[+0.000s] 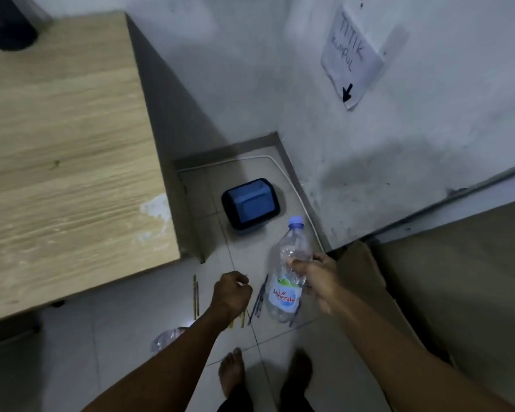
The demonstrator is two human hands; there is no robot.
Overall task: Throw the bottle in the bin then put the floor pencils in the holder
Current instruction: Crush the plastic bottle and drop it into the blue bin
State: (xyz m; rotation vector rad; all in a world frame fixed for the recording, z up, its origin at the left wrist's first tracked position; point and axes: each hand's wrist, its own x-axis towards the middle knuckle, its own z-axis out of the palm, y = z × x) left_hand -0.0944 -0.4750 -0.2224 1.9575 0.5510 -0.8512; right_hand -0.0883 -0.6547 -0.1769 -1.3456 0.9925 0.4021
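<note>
The right hand (318, 278) grips the clear bottle (289, 278) above the floor pencils (195, 295), near the blue bin (250, 203), while the left hand (231, 292) is curled into a fist

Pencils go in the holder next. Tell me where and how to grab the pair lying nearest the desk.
Take the two pencils at mid-shaft, coming straight down from above. They lie flat and side by side on the tile floor, apart from the others, so fingers can pinch across both thin shafts. The left hand is closest.
</note>
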